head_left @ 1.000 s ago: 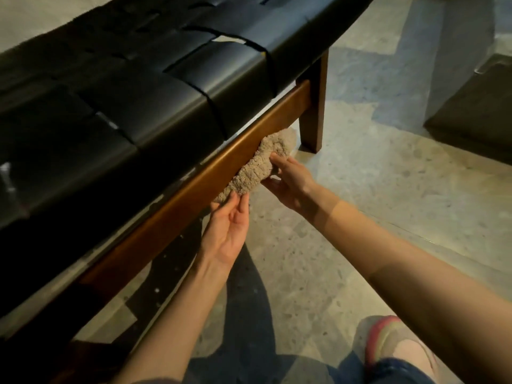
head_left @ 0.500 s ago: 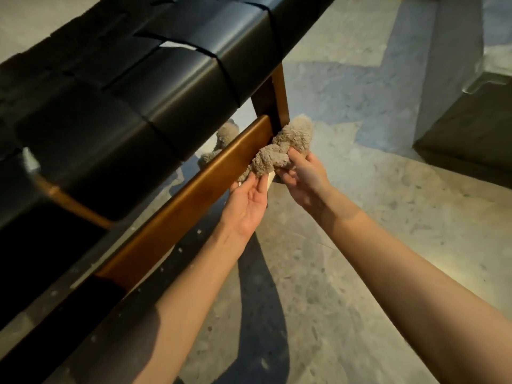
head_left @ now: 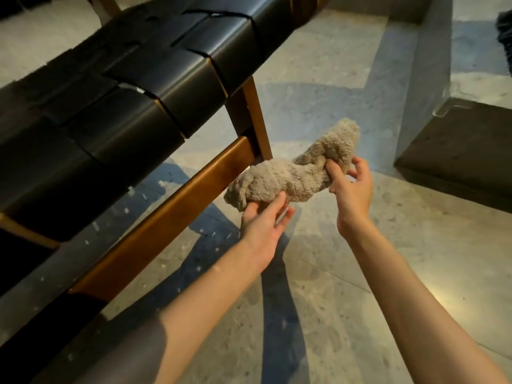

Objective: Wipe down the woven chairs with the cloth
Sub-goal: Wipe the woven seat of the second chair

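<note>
2 hands are holding the cloth [head_left: 291, 178] in the air just beside the woven chair [head_left: 155, 79]'s rail [head_left: 177, 200]. The right hand [head_left: 353, 189] is pinching 1 twisted end, and the left hand [head_left: 260, 225] is cradling the other on loose fingers. It is looking soft, light and floppy, so bunching it in 1 palm is looking wisest.
</note>
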A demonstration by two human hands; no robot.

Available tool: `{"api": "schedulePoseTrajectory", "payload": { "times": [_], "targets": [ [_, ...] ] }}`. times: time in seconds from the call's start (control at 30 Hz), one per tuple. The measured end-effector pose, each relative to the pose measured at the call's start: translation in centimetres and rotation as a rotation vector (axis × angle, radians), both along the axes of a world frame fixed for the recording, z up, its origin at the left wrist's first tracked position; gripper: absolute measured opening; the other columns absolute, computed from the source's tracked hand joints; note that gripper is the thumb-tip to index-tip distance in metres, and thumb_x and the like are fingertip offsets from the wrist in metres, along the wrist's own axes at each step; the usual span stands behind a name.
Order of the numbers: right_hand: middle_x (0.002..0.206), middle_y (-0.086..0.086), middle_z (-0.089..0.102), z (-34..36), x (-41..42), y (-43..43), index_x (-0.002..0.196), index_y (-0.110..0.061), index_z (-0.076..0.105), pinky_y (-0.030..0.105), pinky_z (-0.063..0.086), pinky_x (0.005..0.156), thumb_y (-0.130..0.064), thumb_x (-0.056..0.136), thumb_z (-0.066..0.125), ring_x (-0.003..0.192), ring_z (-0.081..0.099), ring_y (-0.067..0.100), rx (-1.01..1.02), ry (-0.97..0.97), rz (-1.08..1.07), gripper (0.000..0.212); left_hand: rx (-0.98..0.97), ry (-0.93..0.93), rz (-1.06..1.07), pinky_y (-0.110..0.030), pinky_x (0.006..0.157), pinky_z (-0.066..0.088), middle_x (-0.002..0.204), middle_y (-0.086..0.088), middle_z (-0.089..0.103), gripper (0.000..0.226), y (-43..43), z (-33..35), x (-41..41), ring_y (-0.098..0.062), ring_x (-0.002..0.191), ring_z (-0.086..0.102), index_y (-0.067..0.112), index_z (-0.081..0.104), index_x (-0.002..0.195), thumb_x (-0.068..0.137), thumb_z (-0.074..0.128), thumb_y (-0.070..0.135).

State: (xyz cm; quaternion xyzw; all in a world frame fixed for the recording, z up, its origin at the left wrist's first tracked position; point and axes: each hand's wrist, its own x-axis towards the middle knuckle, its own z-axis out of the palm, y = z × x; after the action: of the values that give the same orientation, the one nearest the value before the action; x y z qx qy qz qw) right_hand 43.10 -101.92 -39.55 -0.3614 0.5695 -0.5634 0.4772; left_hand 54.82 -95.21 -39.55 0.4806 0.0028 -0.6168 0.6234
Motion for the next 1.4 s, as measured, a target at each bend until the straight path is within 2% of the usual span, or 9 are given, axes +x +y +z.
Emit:
{"api": "schedulePoseTrajectory", "payload": {
  "times": [0.17,0.33,0.53,0.67,0.73,0.83,1.03,1.13,1.4],
  "targets": [
    [0.081,0.009,0.057,1.4,-0.6,-0.4,0.101,-0.015,0.061,0.027,0.041,0.058,-0.027,0.087,0.069,0.067,0.05,0.013,-0.015,0.047,-0.037,0.02,-0.137,-0.321,-0.021,-0.023,0.061,0.054,0.098,-0.009,0.067,0.031,-1.0,3.8,-0.8,-0.009,0.067,0.067,0.008,0.058,0.113,0.084,0.07,0.015],
    [0.073,0.003,0.056,3.2,2.2,-2.2,0.1,-0.013,0.063,0.028,0.049,0.059,-0.034,0.082,0.073,0.065,0.053,0.012,-0.043,-0.011,-0.04,0.03,-0.078,-0.627,0.208,-0.015,0.051,0.05,0.09,-0.005,0.067,0.02,-2.6,5.8,1.9,-0.005,0.057,0.065,0.014,0.055,0.099,0.086,0.068,0.021],
    [0.081,0.0,0.064,3.7,6.2,-5.2,0.114,-0.016,0.057,0.044,0.053,0.084,-0.033,0.086,0.067,0.084,0.064,0.021,-0.043,0.087,0.091,0.034,-0.081,-0.87,0.241,-0.009,0.067,0.051,0.128,-0.007,0.056,0.043,-5.0,5.7,4.0,-0.005,0.102,0.055,0.01,0.045,0.129,0.089,0.062,0.01],
    [0.134,0.008,0.052,2.4,7.2,-5.5,0.146,-0.027,0.023,0.029,0.045,0.093,-0.026,0.097,0.05,0.109,0.052,0.01,-0.162,0.214,0.322,0.056,-0.076,-1.243,-0.001,-0.004,0.085,0.039,0.141,-0.01,0.044,0.052,-6.3,4.8,5.1,-0.016,0.126,0.046,0.009,0.035,0.142,0.094,0.054,0.011],
    [0.144,0.006,0.043,2.2,7.5,-5.8,0.147,-0.025,0.029,0.035,0.038,0.106,-0.021,0.1,0.041,0.126,0.044,0.015,-0.248,0.264,0.43,0.049,-0.05,-1.357,-0.097,-0.004,0.086,0.034,0.144,-0.011,0.04,0.049,-7.1,4.9,5.8,-0.02,0.131,0.042,0.009,0.035,0.144,0.097,0.049,0.015],
    [0.14,0.004,0.049,2.3,8.1,-6.2,0.14,-0.013,0.044,0.04,0.036,0.11,-0.02,0.105,0.028,0.128,0.045,0.016,-0.28,0.216,0.65,0.04,-0.061,-1.384,-0.14,-0.022,0.097,0.038,0.137,-0.011,0.05,0.042,-8.1,4.8,6.4,-0.02,0.126,0.047,0.011,0.042,0.139,0.097,0.046,0.013],
    [0.131,0.007,0.052,4.6,9.6,-7.0,0.135,-0.014,0.045,0.045,0.039,0.105,-0.023,0.106,0.025,0.119,0.05,0.019,-0.274,0.103,0.694,0.037,-0.19,-1.117,-0.101,-0.016,0.089,0.048,0.126,0.003,0.055,0.044,-8.1,4.7,6.8,-0.01,0.118,0.052,0.017,0.042,0.141,0.098,0.045,0.01],
    [0.132,0.01,0.051,6.8,10.3,-7.5,0.137,-0.011,0.042,0.046,0.039,0.103,-0.018,0.105,0.027,0.119,0.05,0.023,-0.338,0.06,0.699,0.036,-0.238,-1.09,-0.05,-0.029,0.105,0.041,0.14,-0.003,0.047,0.05,-8.3,5.5,6.7,-0.014,0.128,0.045,0.021,0.034,0.145,0.098,0.043,0.01],
    [0.146,0.011,0.042,8.8,10.7,-8.7,0.143,-0.009,0.038,0.043,0.036,0.108,-0.007,0.102,0.031,0.131,0.042,0.023,-0.477,0.112,0.67,0.042,-0.296,-1.089,0.057,-0.015,0.095,0.034,0.146,0.0,0.039,0.051,-9.2,7.0,5.7,-0.01,0.13,0.038,0.027,0.027,0.147,0.1,0.04,0.011]
  ]
}}
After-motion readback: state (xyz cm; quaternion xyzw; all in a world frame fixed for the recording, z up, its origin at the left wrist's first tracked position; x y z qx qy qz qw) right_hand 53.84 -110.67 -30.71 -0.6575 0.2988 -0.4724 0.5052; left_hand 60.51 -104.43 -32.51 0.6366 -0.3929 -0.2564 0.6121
